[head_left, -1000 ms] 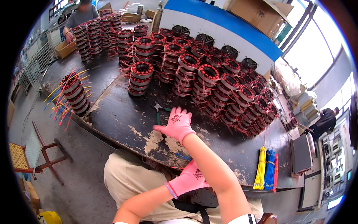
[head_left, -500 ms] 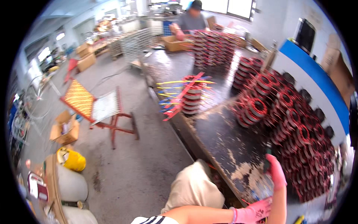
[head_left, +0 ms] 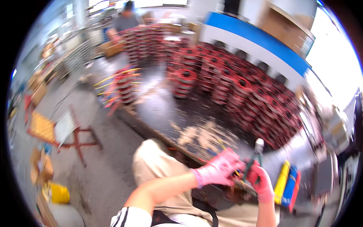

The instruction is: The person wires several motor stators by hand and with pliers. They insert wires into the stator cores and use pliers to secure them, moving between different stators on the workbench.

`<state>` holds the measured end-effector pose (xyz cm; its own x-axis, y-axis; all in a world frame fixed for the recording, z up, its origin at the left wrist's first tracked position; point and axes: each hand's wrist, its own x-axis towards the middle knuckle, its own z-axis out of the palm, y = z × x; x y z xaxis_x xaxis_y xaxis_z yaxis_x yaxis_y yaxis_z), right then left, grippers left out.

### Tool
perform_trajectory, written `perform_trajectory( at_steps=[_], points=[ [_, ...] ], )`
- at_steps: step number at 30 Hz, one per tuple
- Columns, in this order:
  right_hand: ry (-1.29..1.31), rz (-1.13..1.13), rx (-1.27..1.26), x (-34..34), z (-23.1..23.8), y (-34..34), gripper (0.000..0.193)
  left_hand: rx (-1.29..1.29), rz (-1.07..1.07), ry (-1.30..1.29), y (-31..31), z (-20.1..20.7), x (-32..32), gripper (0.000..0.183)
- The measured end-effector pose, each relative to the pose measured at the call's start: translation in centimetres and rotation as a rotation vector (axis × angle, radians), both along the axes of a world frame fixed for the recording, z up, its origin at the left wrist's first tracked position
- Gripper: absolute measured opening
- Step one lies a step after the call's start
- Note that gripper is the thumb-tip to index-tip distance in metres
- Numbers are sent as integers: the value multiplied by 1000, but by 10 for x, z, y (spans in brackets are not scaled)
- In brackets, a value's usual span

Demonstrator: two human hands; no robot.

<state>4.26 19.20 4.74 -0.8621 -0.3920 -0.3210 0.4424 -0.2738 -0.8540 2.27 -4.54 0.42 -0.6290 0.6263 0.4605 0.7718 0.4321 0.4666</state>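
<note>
My right hand grips green-handled pliers, their long axis pointing away from me. Just left of them, my left hand curls beside yellow wire; blur hides whether it's holding anything.

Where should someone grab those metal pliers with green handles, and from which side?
The metal pliers are probably best held by their green handles, from the person's near side: the silver head points away, and the handles spread toward the pink-gloved right hand holding them.
</note>
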Motion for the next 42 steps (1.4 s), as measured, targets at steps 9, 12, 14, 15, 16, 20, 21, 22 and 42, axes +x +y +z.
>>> perform_trajectory(
  at_steps=[9, 12, 14, 15, 16, 20, 21, 22, 42],
  points=[
    [-273, 163, 6, 57, -29, 79, 48, -331, -68, 50, -14, 11, -54, 98],
    [-299, 235, 49, 62, -40, 72, 56, -340, -98, 18, -14, 15, -61, 95],
    [-343, 252, 63, 59, -41, 64, 57, -343, -107, -1, -14, 16, -62, 94],
    [-346, 255, 57, 57, -44, 62, 59, -333, -114, -2, -14, 14, -62, 94],
    [-341, 270, 63, 52, -44, 59, 58, -339, -112, -5, -15, 13, -63, 95],
    [-343, 305, 93, 36, -36, 51, 57, -342, -111, -11, -18, 14, -66, 96],
    [-347, 305, 99, 34, -34, 50, 57, -339, -114, -20, -18, 14, -65, 96],
    [-347, 306, 103, 31, -34, 49, 57, -339, -115, -25, -18, 15, -66, 96],
    [-316, 268, 239, 25, -30, 42, 54, -330, -114, -57, -18, 14, -70, 95]
  ],
)
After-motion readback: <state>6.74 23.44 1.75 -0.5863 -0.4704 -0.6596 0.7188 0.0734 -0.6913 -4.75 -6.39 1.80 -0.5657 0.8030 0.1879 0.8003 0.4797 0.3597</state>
